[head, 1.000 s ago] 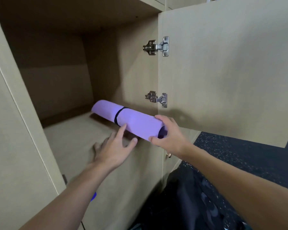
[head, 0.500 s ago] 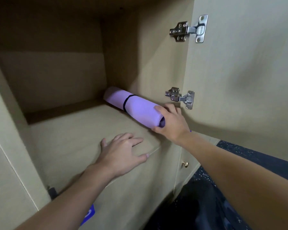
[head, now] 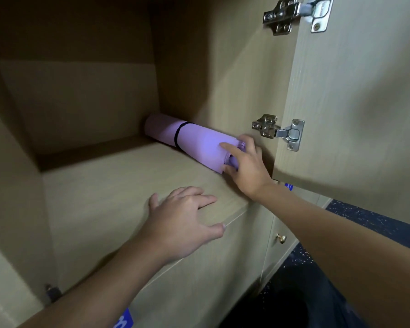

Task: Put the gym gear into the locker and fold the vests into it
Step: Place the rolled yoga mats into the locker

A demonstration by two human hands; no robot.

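A rolled purple yoga mat (head: 194, 138) with a black strap lies inside the open locker, along its right wall, pointing toward the back corner. My right hand (head: 249, 171) holds the mat's near end, index finger on top and thumb below it. My left hand (head: 182, 223) rests flat on the front edge of the locker's shelf floor (head: 100, 197), fingers spread, holding nothing. No vests are in view.
The locker door (head: 353, 114) stands open on the right, with two metal hinges (head: 278, 132) close to my right hand. Below is a lower cabinet with a small brass knob (head: 281, 238). Dark speckled flooring (head: 376, 223) lies at the right.
The mat has slid deeper into the locker and against the right wall. My left hand let go of it and came down onto the shelf edge. The view moved closer.
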